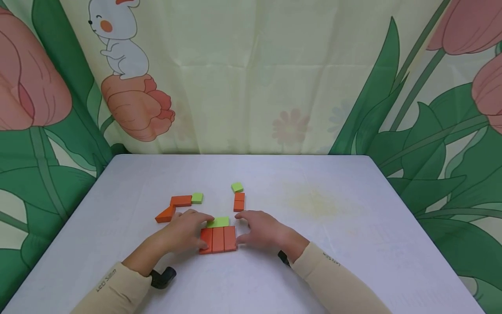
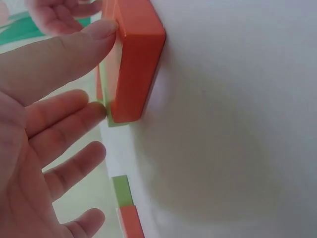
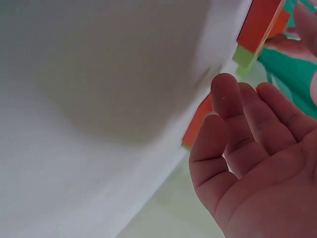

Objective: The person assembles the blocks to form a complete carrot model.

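Sleeves (image 1: 117, 292) point toward red blocks (image 1: 218, 239). Left hand (image 1: 183, 233) and right hand (image 1: 262, 229) flank them, unclenched; lopsided pushing could skew them.

White table (image 1: 353, 226), red-orange blocks (image 1: 218, 239), three side by side, green blocks (image 1: 219, 222) among them

This place is looking like a children's play corner or a staged recording spot; the pictures are not revealing whether a home or a studio is surrounding it. Creased, printed cloth (image 1: 251, 87) is hanging behind the white table (image 1: 384, 244), with a cartoon rabbit (image 1: 129, 56) perching on a flower (image 1: 133, 107) beyond the table's left part. Oversized tulips (image 1: 35, 83) and green leaves (image 1: 380, 78) are flanking the table, and toy-like blocks (image 1: 218, 240) are lying on the table.
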### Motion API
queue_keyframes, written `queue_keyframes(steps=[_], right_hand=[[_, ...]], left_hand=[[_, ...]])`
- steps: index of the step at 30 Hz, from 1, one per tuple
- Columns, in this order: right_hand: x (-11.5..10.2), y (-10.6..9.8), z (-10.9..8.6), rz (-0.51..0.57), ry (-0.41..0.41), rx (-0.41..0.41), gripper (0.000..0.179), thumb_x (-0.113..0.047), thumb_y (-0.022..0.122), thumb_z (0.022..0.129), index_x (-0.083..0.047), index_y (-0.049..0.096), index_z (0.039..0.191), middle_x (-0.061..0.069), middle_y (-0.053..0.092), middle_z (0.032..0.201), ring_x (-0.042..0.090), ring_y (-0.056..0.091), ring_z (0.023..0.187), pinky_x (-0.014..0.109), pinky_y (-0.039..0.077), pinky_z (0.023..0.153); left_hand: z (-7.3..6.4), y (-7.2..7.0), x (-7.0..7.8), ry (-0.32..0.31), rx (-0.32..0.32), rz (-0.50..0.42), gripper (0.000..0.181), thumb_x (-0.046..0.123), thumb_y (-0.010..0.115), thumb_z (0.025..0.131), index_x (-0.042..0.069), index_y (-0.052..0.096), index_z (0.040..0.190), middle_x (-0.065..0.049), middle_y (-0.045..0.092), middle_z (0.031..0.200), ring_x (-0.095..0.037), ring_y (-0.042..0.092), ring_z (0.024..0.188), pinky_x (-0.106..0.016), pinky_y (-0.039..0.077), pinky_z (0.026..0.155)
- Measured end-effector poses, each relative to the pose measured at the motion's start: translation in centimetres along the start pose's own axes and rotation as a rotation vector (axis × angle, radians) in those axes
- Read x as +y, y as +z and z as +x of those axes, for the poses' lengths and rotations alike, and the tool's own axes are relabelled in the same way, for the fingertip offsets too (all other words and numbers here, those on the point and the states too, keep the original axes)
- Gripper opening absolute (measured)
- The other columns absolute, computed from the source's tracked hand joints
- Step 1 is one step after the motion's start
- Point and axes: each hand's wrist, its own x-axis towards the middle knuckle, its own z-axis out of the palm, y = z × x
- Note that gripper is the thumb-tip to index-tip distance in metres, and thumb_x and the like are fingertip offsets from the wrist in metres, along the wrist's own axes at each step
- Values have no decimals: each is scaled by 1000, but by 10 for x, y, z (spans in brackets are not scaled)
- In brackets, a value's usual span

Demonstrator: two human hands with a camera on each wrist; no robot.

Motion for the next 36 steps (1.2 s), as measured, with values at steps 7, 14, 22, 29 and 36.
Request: queue_keyframes(steps=[7, 14, 22, 29, 36], right_hand=[[14, -24, 12, 69, -3, 76, 51, -31, 74, 90, -14, 59, 136, 0, 62, 129, 19, 59, 104, 34, 50, 85], [28, -46, 34, 17, 29, 147, 48, -28, 72, 93, -11, 59, 136, 1, 63, 128, 22, 59, 111, 35, 50, 88], [37, -57, 63, 40, 77, 171, 46, -26, 67, 96, -11, 57, 138, 3, 61, 131, 23, 57, 115, 36, 49, 93], [36, -57, 86, 78, 95, 185, 41, -24, 65, 98, -11, 58, 136, 4, 61, 132, 23, 57, 115, 36, 48, 97], [34, -53, 106, 77, 134, 226, 32, -20, 66, 98, -9, 64, 127, 5, 65, 123, 23, 55, 118, 36, 45, 100]], left_hand=[[0, 3, -1, -9, -2, -31, 59, 26, 90, 74, 15, 68, 128, 1, 65, 120, -26, 51, 120, -60, 36, 100], [-3, 4, -5, -6, 7, -77, 60, 24, 90, 75, 15, 66, 129, 1, 64, 123, -26, 52, 121, -54, 39, 99], [-3, 5, -8, 10, 19, -90, 59, 24, 89, 75, 16, 66, 129, 1, 64, 123, -27, 52, 121, -56, 38, 100], [-2, 4, -8, -9, 8, -94, 60, 26, 90, 75, 17, 66, 129, 1, 64, 122, -26, 52, 120, -55, 39, 99], [-1, 4, -10, 11, 19, -80, 60, 25, 90, 73, 17, 67, 128, 2, 65, 121, -26, 52, 119, -56, 38, 100]])
